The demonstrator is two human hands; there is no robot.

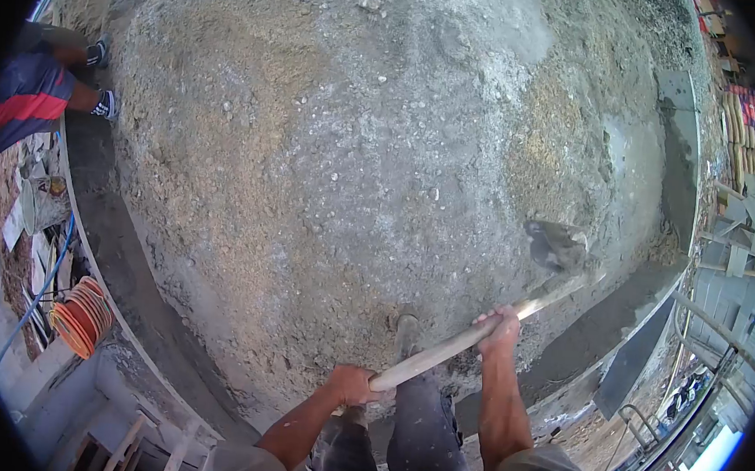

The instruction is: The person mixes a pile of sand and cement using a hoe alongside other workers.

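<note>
Clenched around a pale wooden handle (439,354), the left hand (352,385) and right hand (500,328) hold a shovel (568,287), its grey-caked blade (557,245) against grey-and-tan gravelly mix (356,173).

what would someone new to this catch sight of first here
The eye would probably go first to the long pale wooden handle slanting across the lower middle, gripped by the left hand and right hand. Around it spreads a broad grey-brown mound of gritty material. After that, the bright orange coil stands out at the lower left.
</note>
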